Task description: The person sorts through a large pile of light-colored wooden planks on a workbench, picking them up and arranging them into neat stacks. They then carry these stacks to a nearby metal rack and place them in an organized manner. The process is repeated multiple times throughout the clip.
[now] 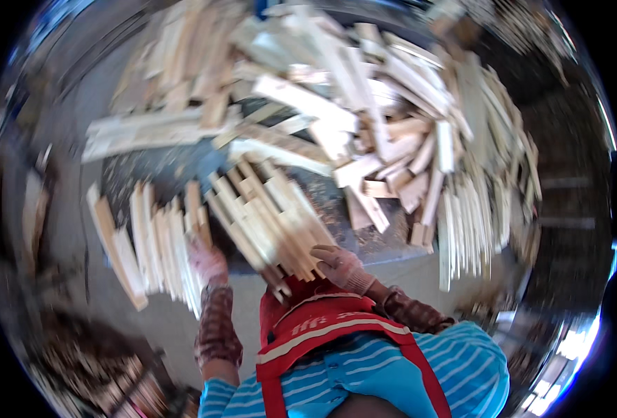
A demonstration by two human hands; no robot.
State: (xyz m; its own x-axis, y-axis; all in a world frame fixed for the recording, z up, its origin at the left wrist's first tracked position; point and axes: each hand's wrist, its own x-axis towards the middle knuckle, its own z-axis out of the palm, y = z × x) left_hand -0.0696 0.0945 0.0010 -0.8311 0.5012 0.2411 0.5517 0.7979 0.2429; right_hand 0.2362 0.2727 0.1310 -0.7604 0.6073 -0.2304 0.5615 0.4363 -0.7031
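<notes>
My left hand [208, 265], in a pale pinkish glove, is at the right edge of a row of narrow wooden strips [158, 240] on the left. Motion blur smears its fingers, so their grip is unclear. A slanted bundle of wooden strips [267, 216] lies in front of me, its near ends close to my red apron [329, 313]. My right hand [343, 267], gloved alike, rests at the near right end of this bundle with its fingers apart and stretched toward the strips. Patterned sleeve covers wrap both forearms.
A jumbled heap of wooden pieces [364, 104] covers the far middle of the dark worktable [183, 159]. Stacked strips [469, 223] stand on the right, and longer boards [176, 56] lie far left. More wood [78, 362] is on the floor at lower left.
</notes>
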